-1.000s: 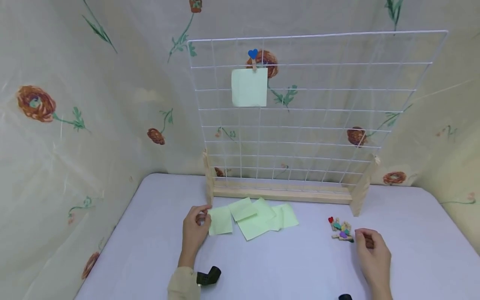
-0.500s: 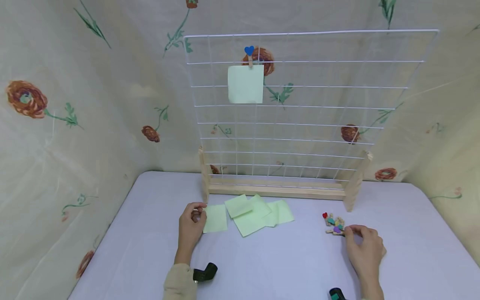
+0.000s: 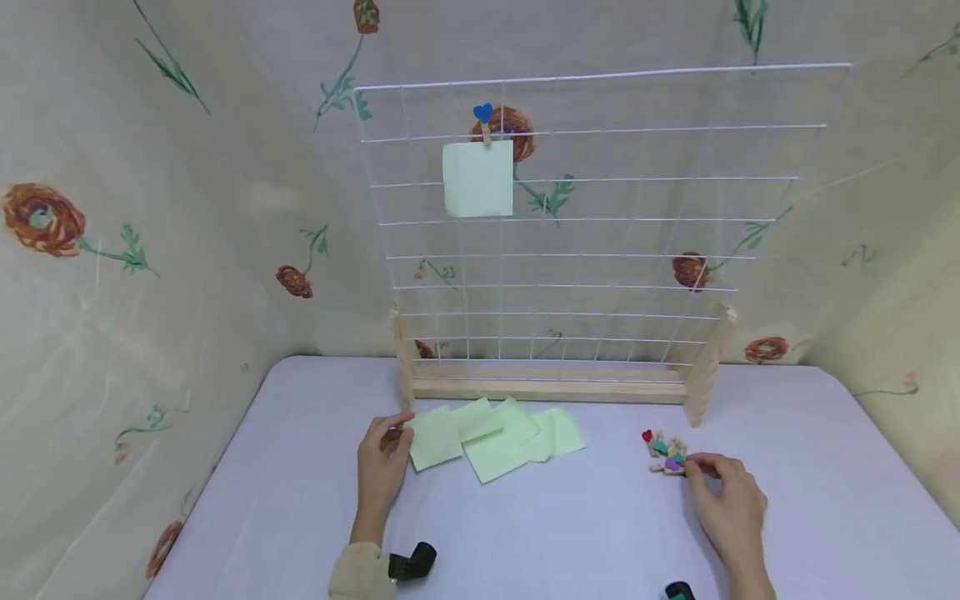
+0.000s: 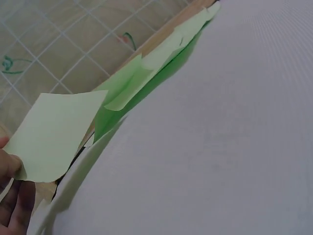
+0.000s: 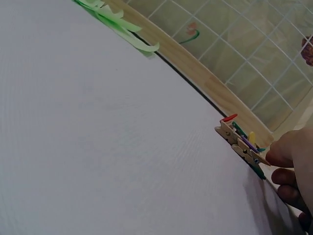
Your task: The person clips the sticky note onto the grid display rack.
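The main change is at the left hand (image 3: pixel 381 458): the pale green note sheet (image 3: pixel 435 437) beside it lay flat a moment ago with a slim gap to its neighbours, and now it is tilted up, turned, and overlapping the heap of note sheets (image 3: pixel 498 458) to its right. The left wrist view shows the thumb and fingers clamped on this sheet at 1 end. It is over the worktop (image 3: pixel 562 533), near the back edge and just in front of the left foot of the wooden base (image 3: pixel 551 390).

The right hand (image 3: pixel 727 496) was just beside the pile of mini clothespins (image 3: pixel 660 447) 1 second ago; its fingertips have since reached the near end of 1 of them. They are close together there, but whether they pinch the wood or only touch it, I cannot tell. This pile lies in front of the base's right foot, towards the worktop's right edge.

On the white wire grid (image 3: pixel 675 73), 1 hung sheet (image 3: pixel 478 182) is unchanged under its blue-heart clothespin (image 3: pixel 485 133). For the work in hand, I judge that a 2nd sheet is now secured, while a clothespin is not clearly so.
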The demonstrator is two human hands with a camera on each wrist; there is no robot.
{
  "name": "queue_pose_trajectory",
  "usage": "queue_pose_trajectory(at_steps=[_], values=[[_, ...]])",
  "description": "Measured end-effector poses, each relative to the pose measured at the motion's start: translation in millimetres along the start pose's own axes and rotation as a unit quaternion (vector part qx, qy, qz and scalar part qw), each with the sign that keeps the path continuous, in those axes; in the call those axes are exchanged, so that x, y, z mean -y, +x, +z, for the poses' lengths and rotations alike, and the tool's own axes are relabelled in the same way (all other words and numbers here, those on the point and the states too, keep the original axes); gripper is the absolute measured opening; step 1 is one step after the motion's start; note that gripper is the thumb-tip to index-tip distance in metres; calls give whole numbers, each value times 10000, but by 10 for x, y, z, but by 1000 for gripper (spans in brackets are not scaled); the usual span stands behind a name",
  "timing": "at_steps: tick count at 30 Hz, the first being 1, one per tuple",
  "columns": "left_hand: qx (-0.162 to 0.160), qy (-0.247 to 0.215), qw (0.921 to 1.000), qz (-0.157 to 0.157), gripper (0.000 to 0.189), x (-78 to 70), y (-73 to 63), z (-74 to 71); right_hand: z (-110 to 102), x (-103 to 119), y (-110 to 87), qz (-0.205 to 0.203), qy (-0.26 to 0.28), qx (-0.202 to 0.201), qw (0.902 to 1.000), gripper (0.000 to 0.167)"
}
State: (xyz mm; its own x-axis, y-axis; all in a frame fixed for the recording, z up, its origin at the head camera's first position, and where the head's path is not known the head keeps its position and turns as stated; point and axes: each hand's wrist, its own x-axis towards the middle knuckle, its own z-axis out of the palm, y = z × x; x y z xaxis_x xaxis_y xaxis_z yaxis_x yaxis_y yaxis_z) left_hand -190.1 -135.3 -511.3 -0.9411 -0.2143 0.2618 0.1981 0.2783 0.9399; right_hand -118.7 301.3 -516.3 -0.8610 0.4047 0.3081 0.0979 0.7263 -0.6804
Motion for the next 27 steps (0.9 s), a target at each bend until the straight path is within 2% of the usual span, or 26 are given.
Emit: queue_pose_trajectory(at_steps=[4,8,15,23,27], values=[[-114,-253,9996,77,21,-115,-22,-38,-9,38,-4,-212,-36,235,9995,19],[-184,-416,9988,202,20,-259,-35,-58,-16,63,11,-251,-112,390,9989,19],[-275,-501,9983,86,16,-319,-56,-48,-26,54,-8,-131,-296,576,9978,20],[-219,-632,9977,-135,17,-341,-58,-20,-34,20,-31,-648,-173,419,9969,11],[-335,-626,9969,-344,17,-341,-72,-7,-21,22,-39,-582,-75,394,9975,12]])
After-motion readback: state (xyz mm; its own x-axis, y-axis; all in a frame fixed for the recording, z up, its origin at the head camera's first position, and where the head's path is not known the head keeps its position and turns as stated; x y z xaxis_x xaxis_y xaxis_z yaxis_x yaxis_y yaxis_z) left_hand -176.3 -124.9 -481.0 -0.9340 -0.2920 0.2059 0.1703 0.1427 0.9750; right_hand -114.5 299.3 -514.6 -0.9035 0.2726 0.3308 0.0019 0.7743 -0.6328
